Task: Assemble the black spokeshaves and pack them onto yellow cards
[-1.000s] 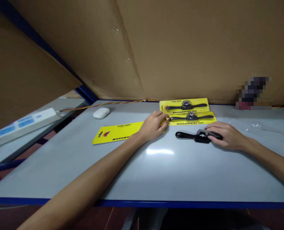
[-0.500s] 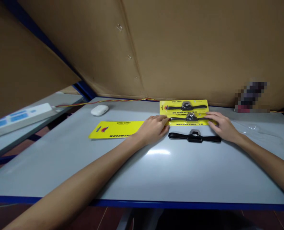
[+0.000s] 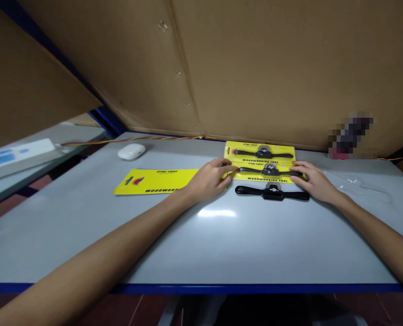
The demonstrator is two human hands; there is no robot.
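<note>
A packaged spokeshave [image 3: 269,170] on a yellow card lies between my hands. At its left edge is my left hand [image 3: 212,180], with the thumb and fingers closed at the card's corner. My right hand [image 3: 313,181] has its fingers and thumb about the right end of the same package. Directly behind lies a second packaged spokeshave [image 3: 260,153]. Closer to me is a loose black spokeshave [image 3: 272,193], out of any package and touched by neither hand. A bare yellow backing card [image 3: 153,181] reaches under or behind my left wrist, which hides its right end.
A clear plastic blister shell [image 3: 361,186] lies right of my right hand. A white earbud case [image 3: 131,151] sits at the back left. A white power strip [image 3: 17,158] rests on the neighbouring table. Brown cardboard walls [image 3: 255,68] and a twisted cable [image 3: 136,138] border the back.
The packaged spokeshave between my hands has shifted slightly toward me, showing more of its top print. My hands stay at its two ends. The view has turned a little.
</note>
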